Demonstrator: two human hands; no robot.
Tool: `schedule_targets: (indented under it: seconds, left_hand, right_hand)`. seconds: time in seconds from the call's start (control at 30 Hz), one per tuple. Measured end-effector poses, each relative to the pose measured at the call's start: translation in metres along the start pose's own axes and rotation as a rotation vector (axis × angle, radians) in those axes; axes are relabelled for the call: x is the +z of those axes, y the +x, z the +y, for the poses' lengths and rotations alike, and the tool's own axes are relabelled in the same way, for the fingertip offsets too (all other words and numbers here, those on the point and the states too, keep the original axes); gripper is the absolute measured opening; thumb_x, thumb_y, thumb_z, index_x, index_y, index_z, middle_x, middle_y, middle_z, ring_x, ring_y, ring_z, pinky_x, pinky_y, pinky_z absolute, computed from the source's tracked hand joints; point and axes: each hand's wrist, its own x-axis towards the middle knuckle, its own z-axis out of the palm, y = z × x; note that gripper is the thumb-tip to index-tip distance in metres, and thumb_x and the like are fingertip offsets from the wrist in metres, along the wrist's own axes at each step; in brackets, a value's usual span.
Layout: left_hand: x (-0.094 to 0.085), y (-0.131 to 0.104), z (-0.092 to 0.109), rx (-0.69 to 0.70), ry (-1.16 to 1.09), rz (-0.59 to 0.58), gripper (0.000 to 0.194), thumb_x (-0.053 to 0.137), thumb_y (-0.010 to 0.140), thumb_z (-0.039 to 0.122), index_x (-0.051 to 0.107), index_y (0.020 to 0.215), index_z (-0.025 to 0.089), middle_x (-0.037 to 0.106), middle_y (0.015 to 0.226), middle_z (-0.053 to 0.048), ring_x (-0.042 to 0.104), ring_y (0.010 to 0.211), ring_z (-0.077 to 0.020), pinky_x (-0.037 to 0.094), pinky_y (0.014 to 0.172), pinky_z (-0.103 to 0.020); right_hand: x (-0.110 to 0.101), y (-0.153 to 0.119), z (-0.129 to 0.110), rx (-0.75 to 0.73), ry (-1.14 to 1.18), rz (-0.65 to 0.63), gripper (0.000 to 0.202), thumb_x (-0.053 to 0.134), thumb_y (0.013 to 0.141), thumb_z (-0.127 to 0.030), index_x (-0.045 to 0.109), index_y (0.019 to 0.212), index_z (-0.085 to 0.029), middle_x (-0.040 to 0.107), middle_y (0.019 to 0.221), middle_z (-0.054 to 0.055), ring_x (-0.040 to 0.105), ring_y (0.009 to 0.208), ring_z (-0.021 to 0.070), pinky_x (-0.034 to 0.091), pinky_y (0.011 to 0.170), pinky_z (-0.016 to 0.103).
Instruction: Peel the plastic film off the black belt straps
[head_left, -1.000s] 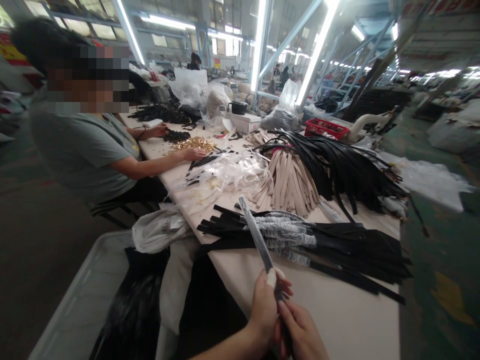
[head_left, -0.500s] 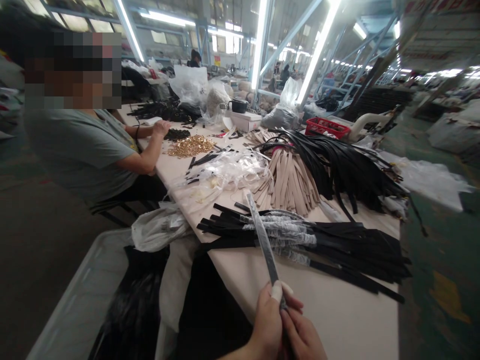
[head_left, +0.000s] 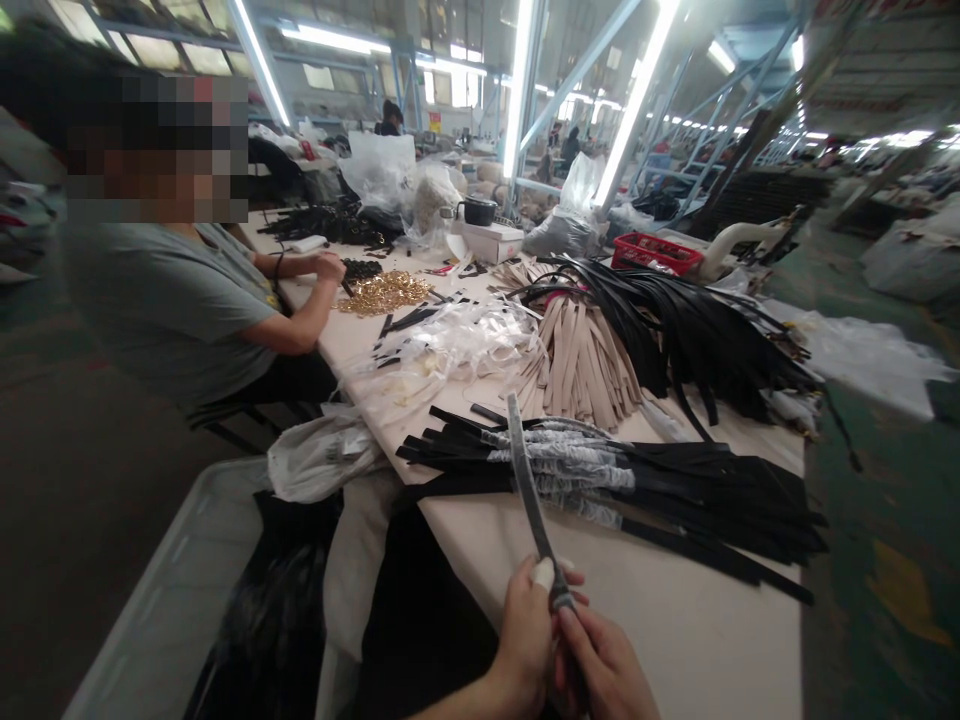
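Observation:
A dark strap (head_left: 531,495) with clear plastic film around it points up and away from me. My left hand (head_left: 527,620) is closed on it, a pale cover on the thumb. Just to the right and lower, my right hand (head_left: 600,655) grips the same strap near its lower part, which is partly hidden by the fingers. Beyond the hands, a pile of black straps (head_left: 697,495) lies across the table (head_left: 675,620), several with film around their middles. The far end of the held strap overlaps this pile in view.
Beige strips (head_left: 581,365), black straps (head_left: 667,320) and loose plastic film (head_left: 480,335) cover the table farther back. Gold hardware (head_left: 386,292) lies near a seated person (head_left: 180,300) on the left. A pale bin (head_left: 172,570) stands below the table's left edge.
The held strap's far end has swung slightly right, and my left hand has shifted slightly left and up. The seated person's hands have moved a little toward the gold pieces.

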Motion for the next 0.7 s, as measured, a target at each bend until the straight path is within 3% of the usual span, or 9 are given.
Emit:
schedule_targets:
  seconds: [0.1,0.23,0.33,0.4,0.43,0.5,0.57,0.63,0.7]
  left_hand:
    - [-0.004,0.0,0.0,0.043,-0.077,0.075,0.034,0.057,0.086,0.045,0.061,0.101,0.015,0.072,0.092,-0.013,0.066,0.075,-0.0214,0.048,0.07,-0.033]
    - [-0.003,0.0,0.008,0.015,-0.037,0.026,0.034,0.06,0.085,0.046,0.061,0.102,0.016,0.074,0.093,-0.012,0.067,0.075,-0.021,0.046,0.062,-0.028]
    - [0.0,0.008,0.024,-0.053,-0.042,-0.105,0.031,0.06,0.084,0.043,0.062,0.099,0.016,0.074,0.097,-0.013,0.067,0.071,-0.0199,0.042,0.053,-0.024]
    - [0.001,0.024,0.046,-0.04,-0.125,-0.192,0.038,0.057,0.085,0.047,0.062,0.103,0.014,0.074,0.097,-0.015,0.069,0.074,-0.0224,0.046,0.057,-0.027]
    - [0.002,0.033,0.059,-0.013,-0.161,-0.214,0.041,0.057,0.085,0.048,0.063,0.105,0.013,0.074,0.095,-0.016,0.069,0.074,-0.0227,0.049,0.062,-0.03]
    - [0.004,0.051,0.08,0.081,-0.155,-0.202,0.042,0.059,0.085,0.046,0.063,0.107,0.011,0.073,0.083,-0.011,0.067,0.065,-0.0204,0.05,0.064,-0.032]
    - [0.007,0.061,0.087,0.18,-0.096,-0.175,0.039,0.06,0.085,0.044,0.063,0.108,0.012,0.07,0.071,-0.006,0.063,0.057,-0.0181,0.049,0.061,-0.031]
    - [0.01,0.061,0.081,0.216,-0.027,-0.168,0.035,0.059,0.086,0.042,0.063,0.107,0.014,0.068,0.067,-0.003,0.063,0.056,-0.0175,0.048,0.059,-0.029]
    - [0.01,0.056,0.071,0.191,0.023,-0.176,0.029,0.061,0.085,0.039,0.064,0.101,0.015,0.07,0.069,-0.005,0.065,0.06,-0.0182,0.048,0.059,-0.028]
  right_hand:
    - [-0.001,-0.002,0.0,-0.021,-0.078,-0.078,0.061,0.043,0.087,-0.075,0.061,0.086,-0.017,0.064,0.058,0.003,0.057,0.048,0.0145,0.042,0.046,0.022]
    - [0.002,0.0,-0.011,-0.117,-0.053,0.117,0.054,0.05,0.089,-0.068,0.061,0.11,-0.019,0.07,0.087,0.006,0.066,0.076,0.0186,0.051,0.066,0.024]
    - [0.007,0.004,-0.017,-0.078,0.056,0.154,0.052,0.046,0.091,-0.068,0.058,0.104,-0.019,0.061,0.065,0.0,0.052,0.047,0.0116,0.04,0.042,0.02]
    - [0.01,0.005,-0.015,-0.014,0.143,0.114,0.054,0.043,0.09,-0.071,0.055,0.093,-0.019,0.051,0.052,-0.006,0.034,0.032,0.0069,0.025,0.031,0.018]
    - [0.011,0.006,-0.014,0.008,0.179,0.08,0.054,0.045,0.088,-0.072,0.053,0.089,-0.019,0.049,0.05,-0.007,0.032,0.03,0.0059,0.023,0.03,0.017]
    - [0.014,0.008,-0.015,0.022,0.239,0.003,0.053,0.052,0.085,-0.071,0.052,0.089,-0.019,0.055,0.052,-0.004,0.042,0.032,0.0073,0.029,0.032,0.017]
    - [0.017,0.015,-0.022,-0.003,0.275,-0.045,0.054,0.055,0.085,-0.069,0.052,0.1,-0.018,0.065,0.061,0.0,0.055,0.038,0.0112,0.039,0.036,0.019]
    - [0.02,0.027,-0.033,-0.067,0.274,-0.02,0.054,0.052,0.088,-0.067,0.05,0.11,-0.018,0.069,0.07,0.003,0.06,0.042,0.0131,0.043,0.039,0.021]
    - [0.021,0.041,-0.043,-0.137,0.248,0.05,0.051,0.048,0.091,-0.066,0.051,0.107,-0.018,0.065,0.065,0.0,0.054,0.037,0.0104,0.04,0.036,0.019]
